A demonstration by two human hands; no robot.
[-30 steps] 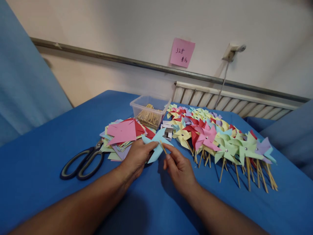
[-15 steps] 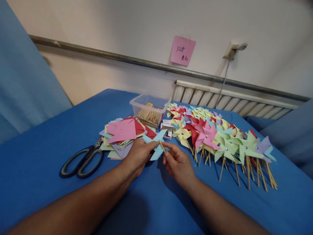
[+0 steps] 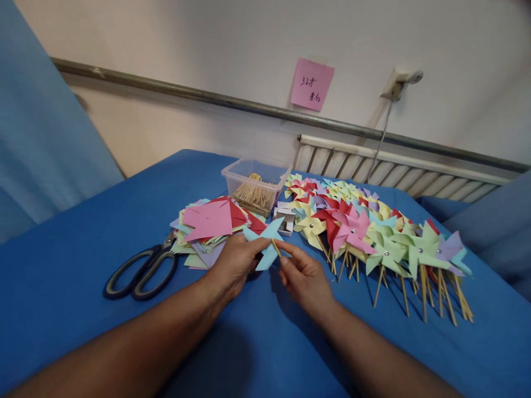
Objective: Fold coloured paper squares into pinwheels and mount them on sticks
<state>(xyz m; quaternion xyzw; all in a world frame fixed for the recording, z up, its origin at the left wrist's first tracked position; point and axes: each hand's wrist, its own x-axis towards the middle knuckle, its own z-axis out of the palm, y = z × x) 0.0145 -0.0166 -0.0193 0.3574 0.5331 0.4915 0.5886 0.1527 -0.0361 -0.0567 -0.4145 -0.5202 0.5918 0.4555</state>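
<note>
The left hand (image 3: 235, 264) is pinching the light-blue paper pinwheel (image 3: 266, 242) just above the blue table (image 3: 74, 260), between the paper stack (image 3: 209, 224) and the finished pinwheels (image 3: 373, 235), while the right hand (image 3: 305, 276) is gripping a thin wooden stick (image 3: 276, 247) against it.

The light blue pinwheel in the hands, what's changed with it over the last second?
Very little: the light blue pinwheel sits slightly higher in view. The left hand still grips the paper, and the right hand still pinches the wooden stick at its centre. Scissors and paper stack stayed put.
</note>
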